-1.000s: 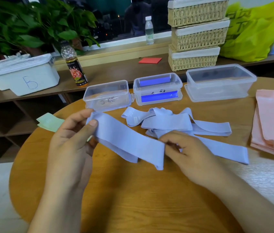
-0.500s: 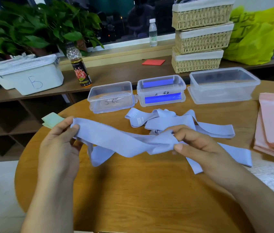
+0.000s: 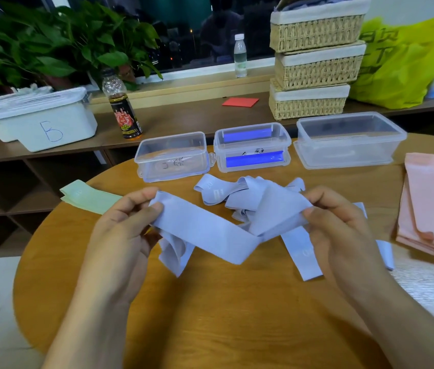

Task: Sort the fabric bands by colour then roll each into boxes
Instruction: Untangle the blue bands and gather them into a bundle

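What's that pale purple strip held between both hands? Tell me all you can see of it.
The held band is a long, wide, flat strip of pale lavender fabric, soft and matte-looking. The left hand pinches one part, the right hand another, so it sags between them in a folded V above the wooden table. A loose part droops below the left hand. Behind it lies a heap of like-coloured bands; whether they touch is unclear.

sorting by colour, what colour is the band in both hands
Pale lavender-blue. The band between left hand and right hand shows best in the head view.
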Action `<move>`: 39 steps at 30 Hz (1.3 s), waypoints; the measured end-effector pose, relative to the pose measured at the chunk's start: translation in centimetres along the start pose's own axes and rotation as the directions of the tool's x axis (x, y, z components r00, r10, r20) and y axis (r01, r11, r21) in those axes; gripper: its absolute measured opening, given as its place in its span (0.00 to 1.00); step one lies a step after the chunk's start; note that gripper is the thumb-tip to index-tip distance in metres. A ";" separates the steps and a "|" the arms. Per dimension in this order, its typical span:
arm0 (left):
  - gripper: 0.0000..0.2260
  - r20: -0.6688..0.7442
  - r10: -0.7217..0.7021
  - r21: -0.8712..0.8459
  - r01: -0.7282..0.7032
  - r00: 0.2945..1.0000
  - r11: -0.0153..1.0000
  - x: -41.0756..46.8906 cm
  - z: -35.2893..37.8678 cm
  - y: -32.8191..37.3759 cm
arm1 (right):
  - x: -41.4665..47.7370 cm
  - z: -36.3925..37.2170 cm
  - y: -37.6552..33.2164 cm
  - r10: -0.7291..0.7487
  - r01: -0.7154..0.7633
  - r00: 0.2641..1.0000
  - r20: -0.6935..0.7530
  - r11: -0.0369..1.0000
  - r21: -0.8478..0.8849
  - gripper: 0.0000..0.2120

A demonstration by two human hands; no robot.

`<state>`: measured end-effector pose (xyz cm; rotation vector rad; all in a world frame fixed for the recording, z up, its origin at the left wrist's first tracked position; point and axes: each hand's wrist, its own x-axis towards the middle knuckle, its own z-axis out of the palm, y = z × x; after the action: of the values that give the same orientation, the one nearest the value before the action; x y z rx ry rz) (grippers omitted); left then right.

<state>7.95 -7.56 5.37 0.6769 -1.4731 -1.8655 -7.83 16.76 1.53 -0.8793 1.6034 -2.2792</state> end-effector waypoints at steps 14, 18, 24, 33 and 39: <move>0.12 -0.021 -0.041 -0.018 0.041 0.999 0.999 0.7 -0.8 -0.1 | -0.3 0.6 -0.7 0.180 -0.125 0.976 0.120 0.922 -0.366 0.22; 0.11 -0.023 -0.052 -0.018 0.052 0.998 0.998 0.6 -0.7 -0.5 | 0.2 0.7 -0.3 0.203 -0.216 0.976 -0.075 0.932 -0.291 0.23; 0.12 -0.035 -0.061 -0.016 0.061 0.997 0.998 1.1 -0.7 -1.0 | 0.7 -0.4 -0.3 0.462 -0.475 0.878 -0.121 0.871 -0.122 0.16; 0.10 -0.078 -0.058 -0.034 0.056 0.995 0.998 1.7 -1.2 -1.3 | 0.6 -1.5 -0.1 0.462 -0.451 0.881 0.102 0.885 -0.116 0.14; 0.10 -0.099 -0.063 -0.062 0.057 0.993 0.996 2.1 -2.1 -1.0 | 0.1 -1.7 -1.4 0.463 -0.493 0.848 0.258 0.868 0.064 0.17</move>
<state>7.98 -10.34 3.87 0.7825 -1.3424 -1.8838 -8.65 18.53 2.42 -0.6007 1.3651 -1.8266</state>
